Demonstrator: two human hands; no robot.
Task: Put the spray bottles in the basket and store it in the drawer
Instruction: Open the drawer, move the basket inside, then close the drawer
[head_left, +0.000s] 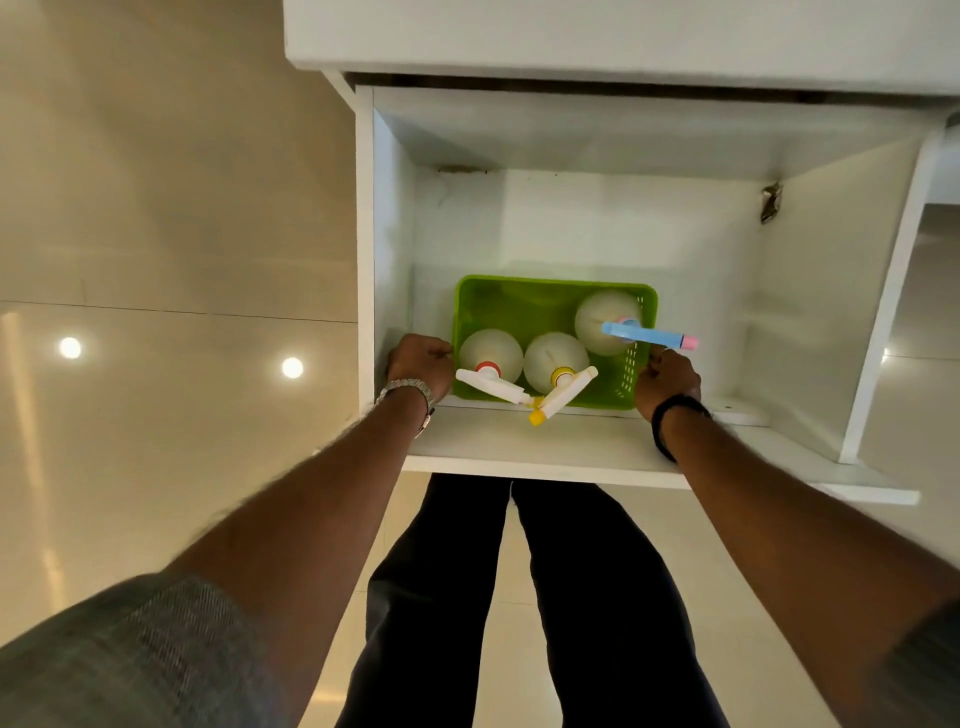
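Note:
A green basket (524, 304) sits low inside the open white drawer (530, 452), against its front left part. Three white spray bottles stand in it: one with a red collar (491, 353), one with a yellow collar and nozzle (553, 361), and one with a blue and pink sprayer (605, 319) at the back right. My left hand (421, 366) grips the basket's left rim. My right hand (667, 382) grips its right rim.
The drawer's deep white walls (810, 291) surround the basket, with bare floor (597, 228) behind it and to its right. A white countertop edge (571, 36) overhangs the back. Glossy beige floor tiles (156, 260) lie to the left. My dark trouser legs (519, 597) stand below the drawer front.

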